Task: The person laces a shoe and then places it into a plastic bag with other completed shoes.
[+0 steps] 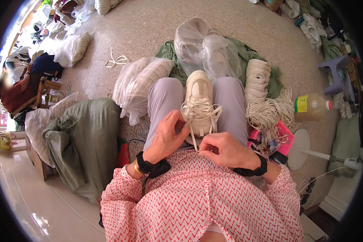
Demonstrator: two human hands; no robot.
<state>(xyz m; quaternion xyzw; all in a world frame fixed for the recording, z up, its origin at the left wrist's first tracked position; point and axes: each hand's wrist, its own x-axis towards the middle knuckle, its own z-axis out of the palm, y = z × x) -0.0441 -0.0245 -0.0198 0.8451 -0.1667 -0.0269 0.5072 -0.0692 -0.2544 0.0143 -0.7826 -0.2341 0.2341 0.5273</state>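
Sitting on a patterned floor, you balance a cream sneaker (199,101) lengthwise between your knees, its toe pointing to 12 o'clock and its heel toward your lap. Your left hand (168,137) lies at the shoe's 8 o'clock, its fingertips (184,126) pressed against the near side of the upper, just below the loose white lace (200,109) that loops across the eyelets; whether it grips anything there cannot be told. Your right hand (226,150) sits at the shoe's 5 o'clock, just behind the heel, fingers curled narrowly and pinching the free end of the lace that runs down from the tongue. The two hands are near each other, the lace end hanging between them.

At 12 o'clock beyond the toe, clear plastic bags (201,46) hold more pale shoes over a green cloth (246,54). At your 10 o'clock another filled bag (137,84) rests against your left knee. At 2 o'clock a stack of pale insoles (257,78) stands above a heap of white laces (270,113), with a bottle of yellowish liquid (312,107) lying just beyond it. A grey-green sack (82,141) slumps at 9 o'clock. Far off at 10 o'clock, another person (16,90) sits at work.
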